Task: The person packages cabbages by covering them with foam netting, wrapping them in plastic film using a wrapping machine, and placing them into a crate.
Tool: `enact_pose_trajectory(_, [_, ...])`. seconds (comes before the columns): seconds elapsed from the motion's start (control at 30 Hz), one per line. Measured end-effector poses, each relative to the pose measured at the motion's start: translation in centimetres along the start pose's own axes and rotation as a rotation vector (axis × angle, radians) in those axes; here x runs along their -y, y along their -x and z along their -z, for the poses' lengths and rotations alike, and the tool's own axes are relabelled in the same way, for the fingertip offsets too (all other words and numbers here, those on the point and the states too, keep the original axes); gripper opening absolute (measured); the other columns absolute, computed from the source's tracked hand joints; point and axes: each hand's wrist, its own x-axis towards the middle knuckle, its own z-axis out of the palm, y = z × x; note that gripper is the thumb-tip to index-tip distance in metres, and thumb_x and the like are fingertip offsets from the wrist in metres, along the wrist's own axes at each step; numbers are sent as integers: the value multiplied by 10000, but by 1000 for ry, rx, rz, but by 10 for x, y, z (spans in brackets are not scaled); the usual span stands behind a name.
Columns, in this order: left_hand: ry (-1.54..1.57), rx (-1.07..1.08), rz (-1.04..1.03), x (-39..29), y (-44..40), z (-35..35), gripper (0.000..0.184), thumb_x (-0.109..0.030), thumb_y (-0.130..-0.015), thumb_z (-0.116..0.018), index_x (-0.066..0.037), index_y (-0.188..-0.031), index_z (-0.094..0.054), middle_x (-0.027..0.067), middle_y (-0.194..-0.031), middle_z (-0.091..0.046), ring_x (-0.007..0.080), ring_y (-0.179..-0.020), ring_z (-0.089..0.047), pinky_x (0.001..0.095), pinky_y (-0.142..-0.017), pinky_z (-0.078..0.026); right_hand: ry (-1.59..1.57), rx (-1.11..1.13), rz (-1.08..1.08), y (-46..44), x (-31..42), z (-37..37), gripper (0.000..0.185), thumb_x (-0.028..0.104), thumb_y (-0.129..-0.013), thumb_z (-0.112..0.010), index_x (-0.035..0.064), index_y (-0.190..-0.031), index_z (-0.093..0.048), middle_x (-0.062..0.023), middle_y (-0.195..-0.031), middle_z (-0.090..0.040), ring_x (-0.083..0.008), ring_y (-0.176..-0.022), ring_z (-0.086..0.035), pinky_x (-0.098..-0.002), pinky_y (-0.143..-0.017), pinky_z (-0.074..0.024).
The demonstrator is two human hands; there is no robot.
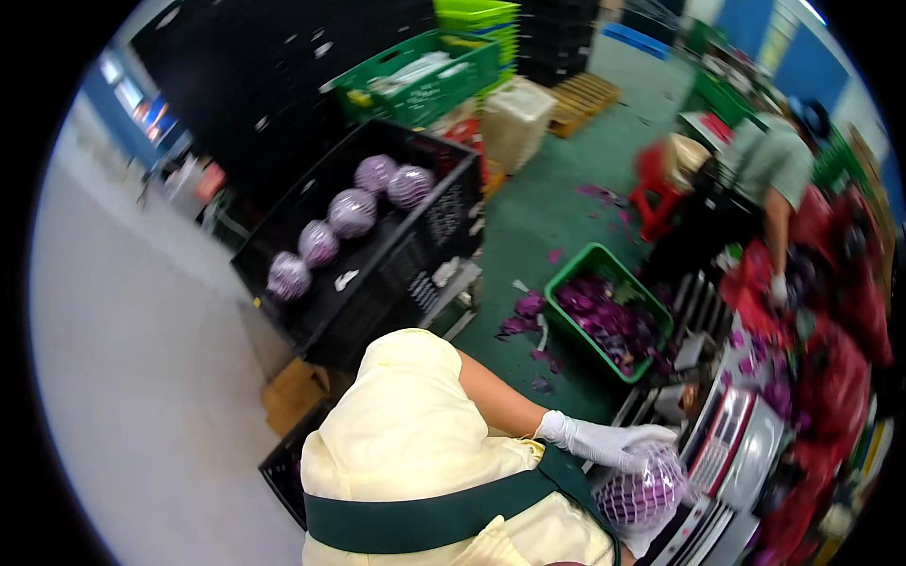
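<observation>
A red cabbage (642, 486) in a white foam net is held between my two hands at the lower right. My left hand (609, 443), in a white glove, lies over its top with the fingers curved round it. From the other side, my right hand (644, 540) presses against the cabbage's lower edge; it is also gloved, and most of it is hidden. Beside the cabbage stands a grey-and-white machine (722, 443) with a red-edged panel. Several netted cabbages (352, 213) sit in a large black crate (406, 274).
A green bin (600, 253) of purple leaves stands on the floor, with loose leaves (521, 316) around it. At right, a co-worker (764, 174) bends over red mesh sacks (835, 377). Behind the black crate are a green crate (425, 80) and a wooden pallet (580, 102).
</observation>
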Motion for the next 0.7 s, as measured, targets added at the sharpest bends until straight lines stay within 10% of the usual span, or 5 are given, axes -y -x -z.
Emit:
enact_pose_trajectory(0.2, [231,-479,11,-87,90,103,680,-409,-882,-635,-6,-1381,-409,116,-1378,-467,193,-1268,-440,339,-1094,-335,33,501,-128,-44,-1,-158,404,281,-977,-424,25,-1287,-468,-118,-1327,-501,-259,-1221,-488,-405,-1061,-374])
enact_pose_trajectory(0.47, [237,-1215,-504,-225,284,202,730,-657,-864,-504,-97,-1332,-471,95,-1307,-546,227,-1206,-522,416,-1044,-426,-17,672,-431,-72,-48,-250,407,318,-895,-600,66,-1206,-523,-75,-1153,-570,-222,-1112,-545,-360,-957,-442])
enact_pose_trajectory(0.7, [175,-1864,-300,-161,369,298,728,-699,-804,-559,-198,-1324,-463,75,-1302,-531,287,-1201,-507,618,-885,-447,-28,626,-438,-73,-55,-275,306,293,-916,-576,71,-1124,-552,-52,-1048,-562,-205,-1035,-558,-345,-911,-481])
